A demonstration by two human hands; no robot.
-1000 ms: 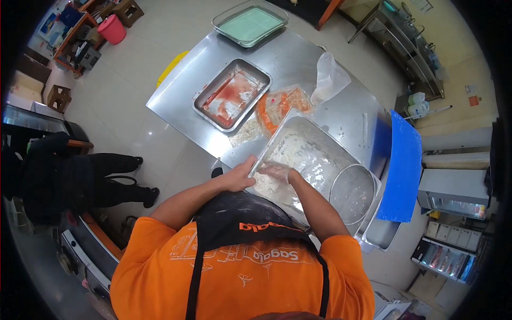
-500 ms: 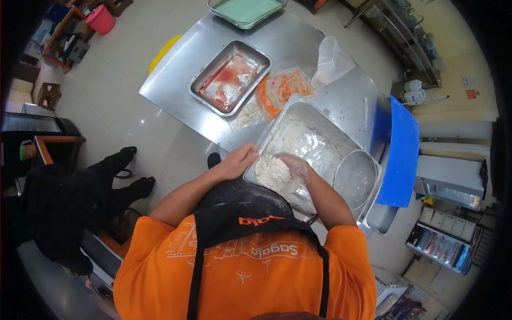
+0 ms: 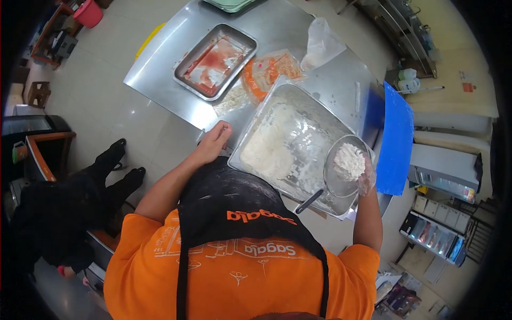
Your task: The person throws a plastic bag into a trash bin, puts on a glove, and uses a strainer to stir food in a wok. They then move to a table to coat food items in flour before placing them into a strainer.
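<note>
A bare left hand (image 3: 215, 143) hangs just off the side of a deep metal pan (image 3: 316, 118), its fingers curled; nothing shows in its grasp. Across the pan, a right hand (image 3: 367, 178) in a clear glove reaches to a round sieve (image 3: 336, 184), fingers partly bent around the edge of a clumpy mound of white powder (image 3: 350, 160). How firmly it grips, and whether the mound rests in the palm or on the mesh, cannot be told from this angle.

The sieve sits at the right-hand end of the pan, its dark handle (image 3: 310, 201) jutting over the near rim. More loose powder (image 3: 266, 152) lies toward the pan's left end, beside a thinly dusted floor. A stained metal tray (image 3: 193, 52), an orange-marked packet (image 3: 258, 80) and a pale plastic bag (image 3: 322, 45) share the steel counter (image 3: 160, 69).

Good handling here calls for a low, cupped palm kept inside the sieve's rim and a gentle opening of the fingers, so that powder lands mid-mesh rather than over the side. The handle looks unheld; the idle left hand could steady it, as a knock on the rim might tip the load.
</note>
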